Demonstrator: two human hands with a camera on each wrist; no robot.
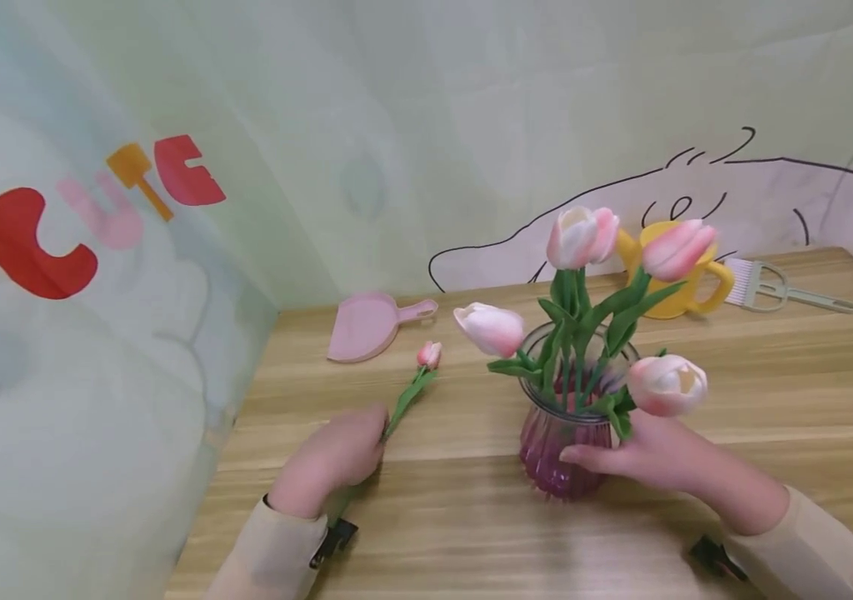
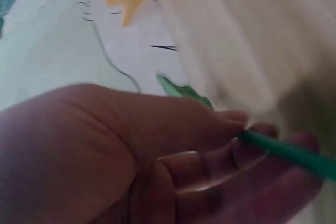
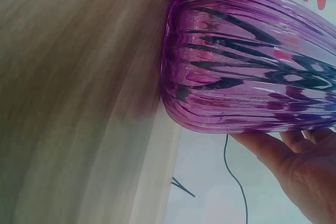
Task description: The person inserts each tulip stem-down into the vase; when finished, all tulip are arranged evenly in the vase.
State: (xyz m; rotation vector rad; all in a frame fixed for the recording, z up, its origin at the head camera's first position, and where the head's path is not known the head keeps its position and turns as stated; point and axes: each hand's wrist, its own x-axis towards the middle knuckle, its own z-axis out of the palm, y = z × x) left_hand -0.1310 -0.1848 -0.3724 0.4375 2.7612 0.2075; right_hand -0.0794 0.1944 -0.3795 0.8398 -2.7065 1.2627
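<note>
My left hand [image 1: 336, 458] pinches the green stem of a single pink-and-white tulip [image 1: 429, 356] between thumb and fingers. Its bloom points away from me, left of the vase. In the left wrist view the stem [image 2: 294, 153] leaves the fingertips toward the right edge. A ribbed purple glass vase [image 1: 557, 471] stands upright on the table with several tulips [image 1: 575, 240] in it. My right hand [image 1: 655, 454] holds the vase from its right side, thumb across the front; the other fingers are mostly hidden. Dark stem ends show through the purple glass [image 3: 231, 66] in the right wrist view.
A pink dustpan [image 1: 362, 327] lies at the back left of the wooden table [image 1: 441, 517]. Behind the flowers stands a yellow watering can [image 1: 674, 300], with a small grey-green brush [image 1: 760, 285] to its right. A printed curtain [image 1: 381, 150] hangs along the back and left.
</note>
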